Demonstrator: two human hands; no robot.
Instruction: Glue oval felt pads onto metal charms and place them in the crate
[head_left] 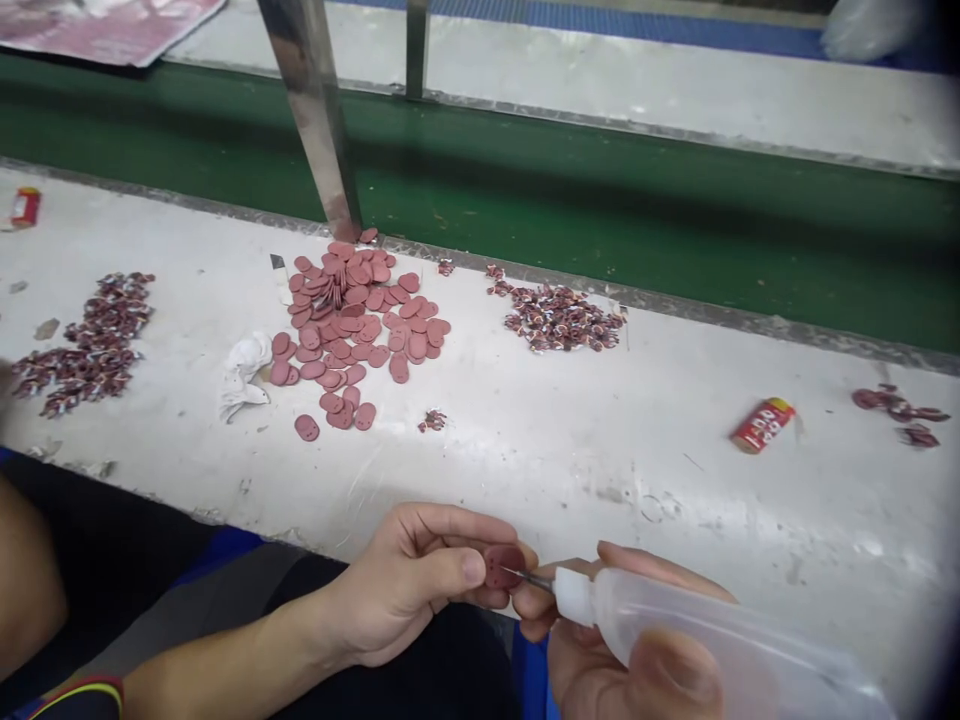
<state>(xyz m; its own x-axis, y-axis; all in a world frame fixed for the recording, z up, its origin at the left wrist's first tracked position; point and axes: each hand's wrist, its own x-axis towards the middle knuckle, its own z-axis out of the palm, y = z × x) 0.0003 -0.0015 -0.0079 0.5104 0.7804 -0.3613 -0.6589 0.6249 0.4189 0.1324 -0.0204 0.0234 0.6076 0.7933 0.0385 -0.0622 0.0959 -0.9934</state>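
At the bottom of the view my left hand (420, 580) pinches a small reddish oval piece (504, 566) between thumb and fingers. My right hand (607, 640) is wrapped round a clear plastic squeeze bottle (697, 640). Its thin metal needle tip (529, 577) touches the oval piece. Both hands hover at the near edge of the white worktable (570, 440).
A heap of reddish oval pieces (352, 320) lies mid-table beside a crumpled white cloth (244, 375). Piles of small dark red parts lie at left (86, 345), centre (562, 318) and far right (900, 410). A red tube (761, 425) lies right. A metal post (315, 120) rises before the green belt (600, 210).
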